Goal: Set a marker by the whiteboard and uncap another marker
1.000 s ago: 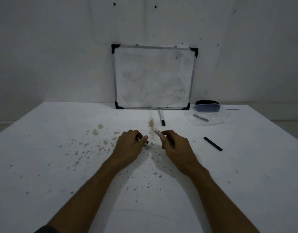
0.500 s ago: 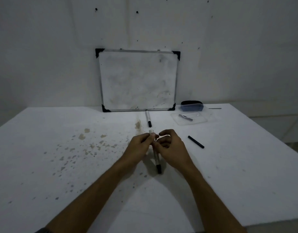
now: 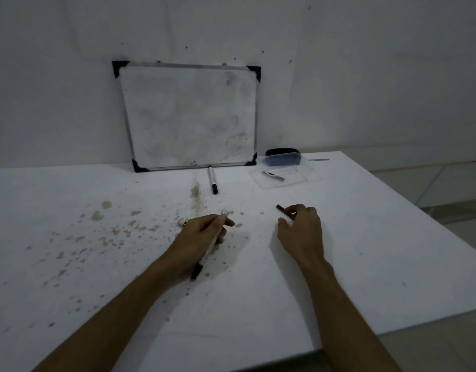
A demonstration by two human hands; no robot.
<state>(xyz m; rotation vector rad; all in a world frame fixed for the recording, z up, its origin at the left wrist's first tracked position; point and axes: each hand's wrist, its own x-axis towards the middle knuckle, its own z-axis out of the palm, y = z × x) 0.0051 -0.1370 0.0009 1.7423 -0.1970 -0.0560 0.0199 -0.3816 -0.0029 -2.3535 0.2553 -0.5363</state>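
While left hand (image 3: 202,234) grips marker (image 3: 208,247), right hand (image 3: 301,228) pinches black stick (image 3: 281,208).

You're in a bare, dim room set up as a makeshift writing station: a stained white table (image 3: 339,264) fills the frame, a smudged whiteboard (image 3: 190,116) leans on the pockmarked wall at upper centre, with a marker (image 3: 212,179) and eraser (image 3: 283,156) beside it.

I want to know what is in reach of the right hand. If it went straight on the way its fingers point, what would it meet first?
The right hand already reaches the black marker; further on likely the clear tray, though depth is unclear.
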